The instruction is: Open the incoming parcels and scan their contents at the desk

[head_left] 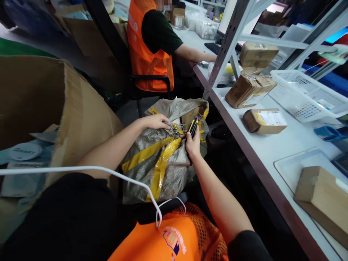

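One taped woven sack (174, 181) stands before me, beside the left edge of the desk (258, 149). At its mouth, my left hand (156, 122) pinches the frayed rim; my right fingers (190, 139) wrap a yellow-and-black cutter (193, 127). Cartons (265, 123) sit near that desk edge. Beyond, an orange-vested person (150, 43) extends an arm.

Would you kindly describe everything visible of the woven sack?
The grey sack looks like creased woven plastic, with shiny yellow tape. Its frayed top gapes, showing brown cardboard inside. It sits left of the table. The left hand touches its frayed edge; the right hand holds a yellow-and-black tool at the opening.
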Available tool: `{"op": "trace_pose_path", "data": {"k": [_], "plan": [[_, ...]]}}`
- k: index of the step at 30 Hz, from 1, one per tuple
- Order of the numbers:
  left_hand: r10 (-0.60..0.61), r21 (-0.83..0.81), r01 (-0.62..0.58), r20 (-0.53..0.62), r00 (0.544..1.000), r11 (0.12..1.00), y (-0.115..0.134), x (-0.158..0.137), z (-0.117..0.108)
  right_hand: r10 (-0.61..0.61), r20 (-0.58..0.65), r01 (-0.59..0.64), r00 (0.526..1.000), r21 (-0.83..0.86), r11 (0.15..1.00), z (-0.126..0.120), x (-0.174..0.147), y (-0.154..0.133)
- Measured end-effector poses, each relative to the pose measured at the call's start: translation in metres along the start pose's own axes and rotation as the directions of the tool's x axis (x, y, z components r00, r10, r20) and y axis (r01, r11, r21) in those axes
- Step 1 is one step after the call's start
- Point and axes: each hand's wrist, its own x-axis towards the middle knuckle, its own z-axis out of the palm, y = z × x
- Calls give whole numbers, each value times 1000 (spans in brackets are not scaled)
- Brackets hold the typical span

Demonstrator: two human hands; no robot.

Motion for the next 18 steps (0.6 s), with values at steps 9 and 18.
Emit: {"op": "trace_pose_path", "data": {"k": [9, 18], "plan": [[-149, -90, 134, -198, 969, 987, 12, 9, 4, -90, 173, 108, 981, -96, 989, -7, -54, -26], [148, 320, -27, -363, 920, 947, 99, -49, 19, -53, 107, 64, 993, -99, 993, -43, -124, -41]]}}
